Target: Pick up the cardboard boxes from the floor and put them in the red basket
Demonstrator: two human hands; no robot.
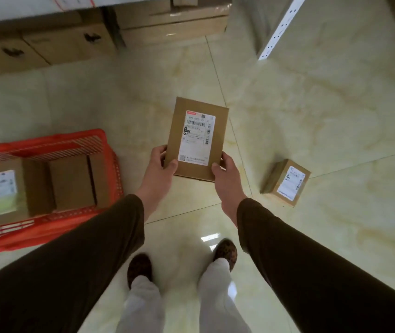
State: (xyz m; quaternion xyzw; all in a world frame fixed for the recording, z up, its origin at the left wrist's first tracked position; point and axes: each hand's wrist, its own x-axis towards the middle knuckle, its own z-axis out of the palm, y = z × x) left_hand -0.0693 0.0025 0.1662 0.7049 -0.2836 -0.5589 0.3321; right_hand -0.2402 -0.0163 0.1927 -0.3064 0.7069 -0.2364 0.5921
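I hold a flat cardboard box [180, 121] with a white shipping label up in front of me, above the floor. My left hand [161, 164] grips its near left corner and my right hand [226, 176] grips its near right corner. The red basket [76, 140] stands on the floor to my left, with a labelled box [1, 191] and a plain box [71, 181] inside it. A smaller labelled cardboard box [285, 182] lies on the floor to my right.
Large cardboard cartons [47, 44] sit under a shelf at the back left, with more cartons [174, 22] behind them. A white perforated shelf post [278, 32] stands at the back right. The glossy tiled floor [311, 104] spreads between them; my feet are below.
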